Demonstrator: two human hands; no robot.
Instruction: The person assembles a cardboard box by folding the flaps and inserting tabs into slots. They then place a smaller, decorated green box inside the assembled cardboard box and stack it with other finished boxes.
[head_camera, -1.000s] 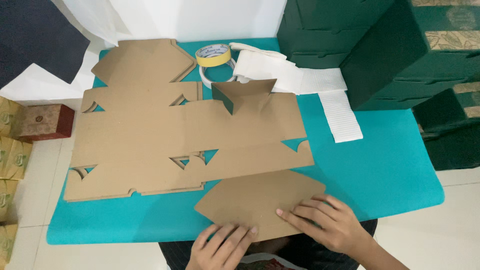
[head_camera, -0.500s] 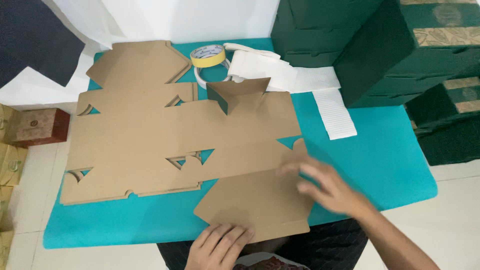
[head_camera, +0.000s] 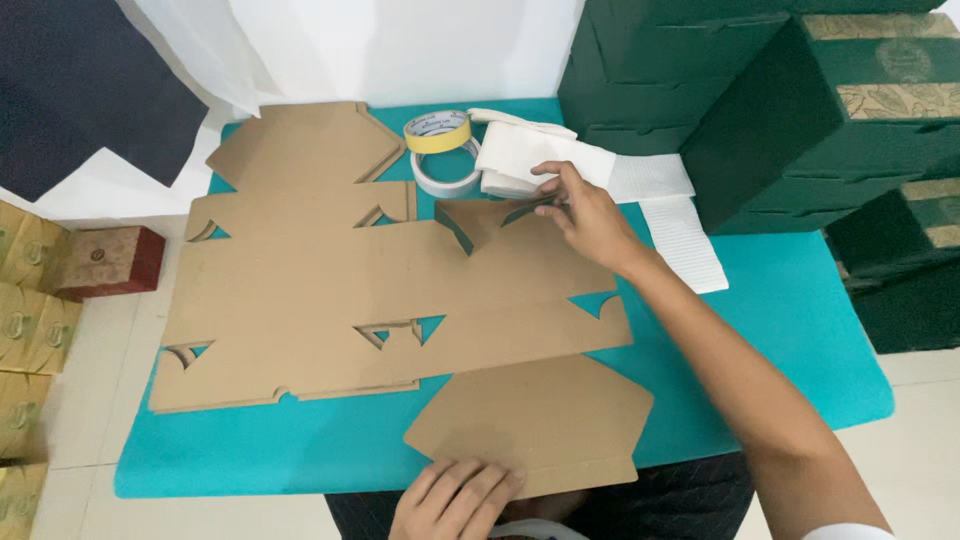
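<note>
A large flat die-cut brown cardboard sheet lies across the teal table. My left hand rests flat on the sheet's near pointed flap at the table's front edge. My right hand reaches to the far side and pinches the raised, folded-up flap that shows a dark green inner face. Just beyond that hand lie white folded paper sheets and two rolls of tape, one yellow-edged on top of a white one.
Dark green boxes with gold trim are stacked at the right and back right. A ribbed white strip lies by them. Left of the table, on the floor, sit a red-brown box and yellow packages.
My right hand left the near flap and moved up across the sheet to the raised flap at the far side, taking hold of it. My left hand stayed on the near flap.
</note>
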